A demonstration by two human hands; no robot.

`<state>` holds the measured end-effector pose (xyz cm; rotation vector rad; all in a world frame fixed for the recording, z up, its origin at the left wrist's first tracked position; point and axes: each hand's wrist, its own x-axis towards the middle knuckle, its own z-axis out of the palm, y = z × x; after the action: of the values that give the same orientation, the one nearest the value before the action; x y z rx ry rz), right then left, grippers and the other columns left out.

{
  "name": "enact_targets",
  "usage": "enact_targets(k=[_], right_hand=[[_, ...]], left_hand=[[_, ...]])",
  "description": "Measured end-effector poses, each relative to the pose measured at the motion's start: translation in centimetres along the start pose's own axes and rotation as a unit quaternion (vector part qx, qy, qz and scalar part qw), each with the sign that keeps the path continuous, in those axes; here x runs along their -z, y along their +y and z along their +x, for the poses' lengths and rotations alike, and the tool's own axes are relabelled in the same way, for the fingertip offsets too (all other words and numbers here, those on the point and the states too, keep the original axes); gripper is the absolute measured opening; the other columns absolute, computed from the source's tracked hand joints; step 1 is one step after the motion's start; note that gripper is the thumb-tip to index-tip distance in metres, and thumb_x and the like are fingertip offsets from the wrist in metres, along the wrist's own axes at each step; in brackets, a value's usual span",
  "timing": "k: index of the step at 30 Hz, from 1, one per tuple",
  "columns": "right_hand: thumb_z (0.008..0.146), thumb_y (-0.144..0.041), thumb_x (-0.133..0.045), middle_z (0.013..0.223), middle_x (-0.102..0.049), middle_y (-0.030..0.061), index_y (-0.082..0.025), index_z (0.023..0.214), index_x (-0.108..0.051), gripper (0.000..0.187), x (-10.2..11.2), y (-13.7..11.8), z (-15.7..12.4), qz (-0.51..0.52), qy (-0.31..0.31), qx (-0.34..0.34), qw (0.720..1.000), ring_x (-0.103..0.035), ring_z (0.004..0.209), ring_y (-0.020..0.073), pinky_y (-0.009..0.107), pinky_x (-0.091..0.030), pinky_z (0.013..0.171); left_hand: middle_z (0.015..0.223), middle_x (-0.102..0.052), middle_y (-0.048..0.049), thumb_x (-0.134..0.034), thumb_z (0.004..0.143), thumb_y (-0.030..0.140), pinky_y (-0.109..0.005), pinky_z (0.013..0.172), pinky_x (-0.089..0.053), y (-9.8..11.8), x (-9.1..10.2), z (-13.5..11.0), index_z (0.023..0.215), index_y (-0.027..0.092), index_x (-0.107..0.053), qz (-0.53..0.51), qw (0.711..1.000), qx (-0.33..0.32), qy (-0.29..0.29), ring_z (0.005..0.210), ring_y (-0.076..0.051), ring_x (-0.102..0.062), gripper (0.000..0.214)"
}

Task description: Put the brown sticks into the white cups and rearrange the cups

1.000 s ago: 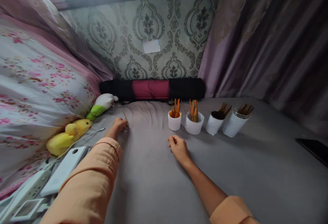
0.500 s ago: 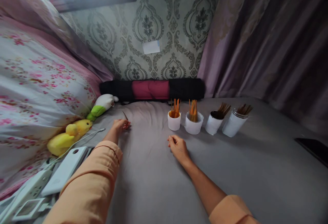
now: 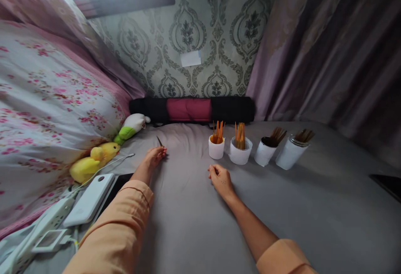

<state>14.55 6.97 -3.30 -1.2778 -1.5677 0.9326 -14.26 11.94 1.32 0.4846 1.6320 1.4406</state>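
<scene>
My left hand (image 3: pixel 154 156) rests on the grey sheet (image 3: pixel 194 224) with its fingers pinched on a thin dark stick (image 3: pixel 159 141) that points up and away. My right hand (image 3: pixel 220 178) lies on the sheet with fingers curled loosely, nothing visible in it, just in front of the cups. Four white cups stand in a row: one with orange sticks (image 3: pixel 216 147), a second with orange sticks (image 3: pixel 240 150), a dark-rimmed cup with brown sticks (image 3: pixel 266 150), and a jar with brown sticks (image 3: pixel 290 153).
A black and red bolster (image 3: pixel 191 110) lies along the patterned wall. A floral pillow (image 3: pixel 46 111), a yellow duck toy (image 3: pixel 92 163) and a white-green toy (image 3: pixel 131 126) sit at left. A power bank (image 3: pixel 90 199) and power strip (image 3: pixel 37 232) lie near left. Curtains hang right.
My left hand has lifted a thin dark stick off the sheet and shifted slightly right. The right hand has stayed put. The camera has tilted a little.
</scene>
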Motion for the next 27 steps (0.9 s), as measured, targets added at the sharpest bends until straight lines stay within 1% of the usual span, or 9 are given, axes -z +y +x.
enact_targets(k=[2,4,8,13,19,27], right_hand=[[0.085,-0.041,-0.042,0.057,-0.059,0.0019,-0.014,0.076,-0.063,0.036,0.1,-0.1,0.0,0.0,-0.002,0.001,1.0,-0.048,0.045,0.0108,0.022,-0.035,0.046],[0.085,-0.042,-0.042,0.057,-0.059,0.002,-0.014,0.076,-0.063,0.037,0.1,-0.3,0.0,0.003,-0.003,-0.001,1.0,-0.048,0.045,0.0107,0.022,-0.035,0.046],[0.084,-0.046,-0.041,0.057,-0.058,0.0023,-0.014,0.076,-0.063,0.04,0.2,-0.3,0.0,0.011,-0.007,-0.011,1.0,-0.048,0.045,0.0111,0.022,-0.035,0.045],[0.083,-0.048,-0.042,0.057,-0.058,0.0024,-0.014,0.076,-0.063,0.041,0.2,-0.2,0.1,0.02,-0.013,-0.01,1.0,-0.049,0.046,0.0114,0.021,-0.034,0.042],[0.082,-0.049,-0.043,0.056,-0.057,0.002,-0.014,0.075,-0.062,0.041,0.2,-0.6,0.0,0.028,-0.014,-0.027,0.999,-0.047,0.042,0.0107,0.021,-0.035,0.041],[0.082,-0.049,-0.043,0.057,-0.058,0.0017,-0.014,0.076,-0.062,0.041,0.3,-0.8,-0.1,0.033,-0.015,-0.024,0.999,-0.047,0.043,0.0106,0.022,-0.036,0.043]], left_hand=[[0.068,-0.059,-0.0031,-0.053,0.075,-0.001,-0.016,0.051,-0.044,-0.2,0.0,-0.4,0.075,0.009,-0.058,-0.024,1.0,0.001,-0.011,0.052,-0.005,-0.054,0.011],[0.068,-0.06,-0.0035,-0.052,0.075,-0.002,-0.016,0.05,-0.044,-0.3,0.0,-0.8,0.074,0.009,-0.059,-0.045,0.999,0.001,-0.021,0.051,-0.005,-0.054,0.013],[0.067,-0.06,-0.0039,-0.053,0.075,-0.001,-0.016,0.05,-0.044,-0.7,0.1,-1.7,0.076,0.008,-0.061,-0.079,0.996,-0.004,-0.029,0.05,-0.005,-0.054,0.012],[0.067,-0.061,-0.0039,-0.059,0.074,0.004,-0.019,0.051,-0.046,-1.3,0.0,-3.0,0.08,0.009,-0.062,-0.114,0.993,-0.016,-0.03,0.052,-0.008,-0.056,0.009],[0.067,-0.063,-0.004,-0.063,0.073,0.007,-0.019,0.051,-0.047,-2.7,-1.0,-4.9,0.084,0.01,-0.064,-0.149,0.988,-0.026,-0.037,0.053,-0.008,-0.057,0.012],[0.068,-0.063,-0.0034,-0.059,0.073,0.0,-0.014,0.051,-0.046,-4.4,-2.5,-8.1,0.08,0.01,-0.064,-0.192,0.979,-0.019,-0.06,0.053,-0.004,-0.056,0.014]])
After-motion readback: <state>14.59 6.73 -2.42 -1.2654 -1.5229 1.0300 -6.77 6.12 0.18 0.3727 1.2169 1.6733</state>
